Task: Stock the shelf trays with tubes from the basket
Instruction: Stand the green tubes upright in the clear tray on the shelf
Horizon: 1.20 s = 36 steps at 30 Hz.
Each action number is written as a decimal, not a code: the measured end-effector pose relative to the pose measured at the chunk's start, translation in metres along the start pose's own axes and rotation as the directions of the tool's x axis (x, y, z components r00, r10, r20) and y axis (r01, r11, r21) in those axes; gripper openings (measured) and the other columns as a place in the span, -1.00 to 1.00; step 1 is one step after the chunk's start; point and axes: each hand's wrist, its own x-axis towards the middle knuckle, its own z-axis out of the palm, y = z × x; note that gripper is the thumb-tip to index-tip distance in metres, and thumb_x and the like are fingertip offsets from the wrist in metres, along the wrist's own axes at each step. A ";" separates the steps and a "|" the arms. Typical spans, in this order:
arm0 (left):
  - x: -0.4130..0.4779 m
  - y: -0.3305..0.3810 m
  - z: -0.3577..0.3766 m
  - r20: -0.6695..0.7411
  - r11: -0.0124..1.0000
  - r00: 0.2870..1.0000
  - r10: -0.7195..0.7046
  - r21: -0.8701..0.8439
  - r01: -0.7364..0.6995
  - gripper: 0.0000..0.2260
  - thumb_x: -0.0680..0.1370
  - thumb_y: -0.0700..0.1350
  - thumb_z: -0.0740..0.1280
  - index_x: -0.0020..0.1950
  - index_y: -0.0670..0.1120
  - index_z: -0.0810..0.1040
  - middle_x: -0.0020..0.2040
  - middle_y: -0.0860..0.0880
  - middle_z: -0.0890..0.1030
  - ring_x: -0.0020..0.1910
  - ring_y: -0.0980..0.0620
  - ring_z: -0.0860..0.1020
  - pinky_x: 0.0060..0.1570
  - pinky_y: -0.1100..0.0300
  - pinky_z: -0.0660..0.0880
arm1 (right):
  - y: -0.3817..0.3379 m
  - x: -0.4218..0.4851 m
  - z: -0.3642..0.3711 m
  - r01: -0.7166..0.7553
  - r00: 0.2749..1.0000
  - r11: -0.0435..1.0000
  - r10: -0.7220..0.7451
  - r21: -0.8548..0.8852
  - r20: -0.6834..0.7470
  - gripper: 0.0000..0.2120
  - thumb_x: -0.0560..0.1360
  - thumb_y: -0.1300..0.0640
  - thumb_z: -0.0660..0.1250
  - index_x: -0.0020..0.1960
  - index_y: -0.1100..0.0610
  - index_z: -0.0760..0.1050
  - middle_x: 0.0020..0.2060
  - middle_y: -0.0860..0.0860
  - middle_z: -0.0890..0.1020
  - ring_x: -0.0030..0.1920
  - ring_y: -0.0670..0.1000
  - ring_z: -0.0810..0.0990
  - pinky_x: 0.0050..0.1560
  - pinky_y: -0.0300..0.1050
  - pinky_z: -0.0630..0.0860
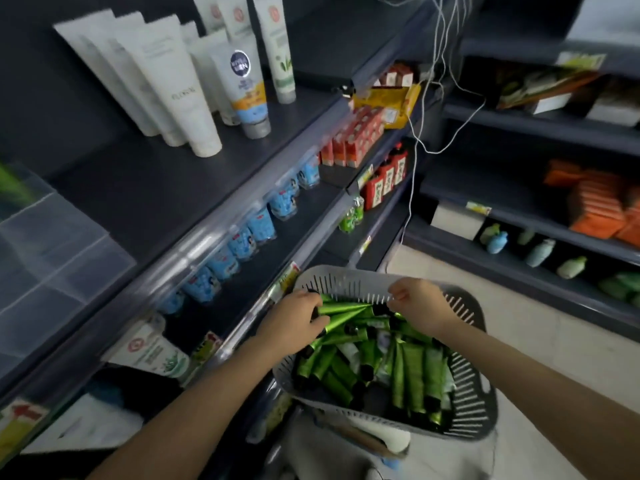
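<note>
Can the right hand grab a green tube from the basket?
Probably yes. The right hand is right over the green tubes, which lie uncovered in the open basket. The left hand grips some of them at the other side, out of its way.

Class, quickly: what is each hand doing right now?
Left hand: grips green tubes.
Right hand: curled over the basket; grip cannot be told.

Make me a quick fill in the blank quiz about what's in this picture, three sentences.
1. The left hand and right hand are both over the grey ____.
2. The left hand grips shiny tubes coloured ____.
3. The tall tubes standing cap-down on the upper shelf are mostly ____.
Missing words: basket; green; white.
</note>
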 end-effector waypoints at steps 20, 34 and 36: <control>0.080 -0.025 0.133 0.148 0.973 0.972 -0.183 0.169 0.157 -0.71 0.58 0.03 0.25 0.15 -0.16 0.42 0.09 -0.15 0.54 0.02 -0.13 0.53 -0.08 0.03 0.51 | 0.110 0.023 0.053 -0.205 0.956 0.964 0.234 -0.168 0.177 -0.79 0.49 0.23 0.29 0.10 0.20 0.57 0.00 0.13 0.63 0.05 0.14 0.58 -0.02 -0.15 0.46; 0.067 -0.014 0.118 0.324 0.835 0.841 -0.433 -0.209 0.510 -0.85 0.52 -0.12 0.30 -0.14 -0.16 0.37 0.00 -0.11 0.33 -0.19 -0.01 0.42 -0.19 0.18 0.37 | 0.123 0.006 0.082 -0.415 0.807 0.822 0.531 -0.391 0.260 -0.79 0.49 0.22 0.21 0.01 0.20 0.60 -0.02 0.10 0.66 0.01 0.09 0.64 -0.22 -0.18 0.47; 0.060 -0.016 0.114 0.332 0.813 0.841 -0.426 -0.268 0.518 -0.87 0.48 -0.16 0.32 -0.14 -0.16 0.38 -0.12 -0.10 0.44 -0.18 -0.05 0.47 -0.23 0.16 0.38 | 0.123 0.001 0.083 -0.455 0.804 0.827 0.541 -0.330 0.248 -0.80 0.51 0.20 0.22 -0.01 0.22 0.60 -0.05 0.10 0.66 -0.04 0.08 0.64 -0.23 -0.19 0.46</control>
